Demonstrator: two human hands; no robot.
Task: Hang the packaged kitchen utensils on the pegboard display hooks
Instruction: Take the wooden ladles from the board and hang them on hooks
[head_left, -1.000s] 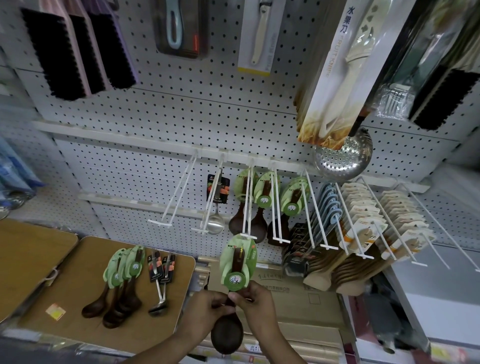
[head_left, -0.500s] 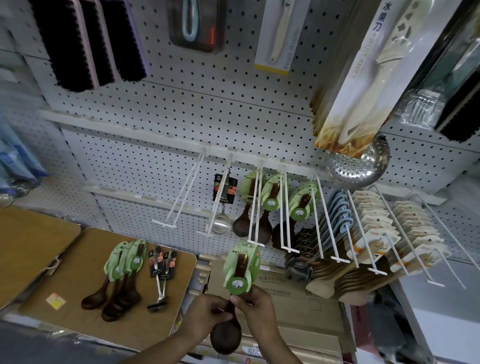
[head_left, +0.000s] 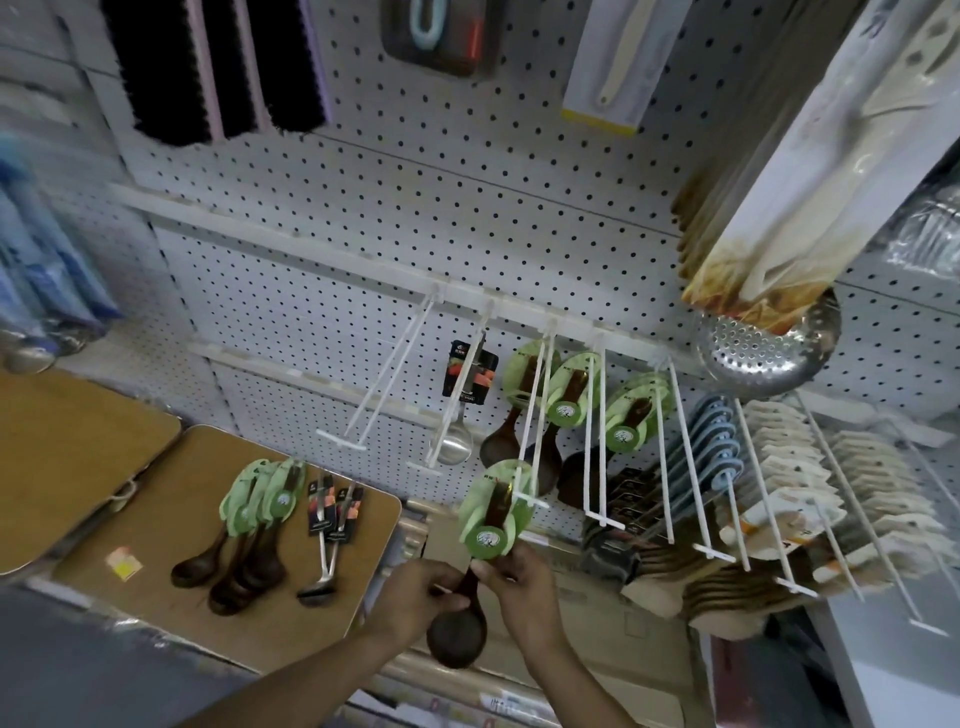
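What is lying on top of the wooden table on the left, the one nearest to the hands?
On the wooden table lie dark spoons with green cards, two small metal ladles with dark cards and a yellow label. The stacked cards hide the exact spoon count.

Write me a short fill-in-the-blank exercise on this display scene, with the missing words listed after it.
1. Both hands hold one wooden spoon with a card coloured ____.
2. Its card touches the tip of a white ____ on the pegboard.
3. More packaged spoons lie on the brown ____ at the left.
4. The metal ladle hangs to the ____ of the hung spoons.

Missing words: green; hook; table; left
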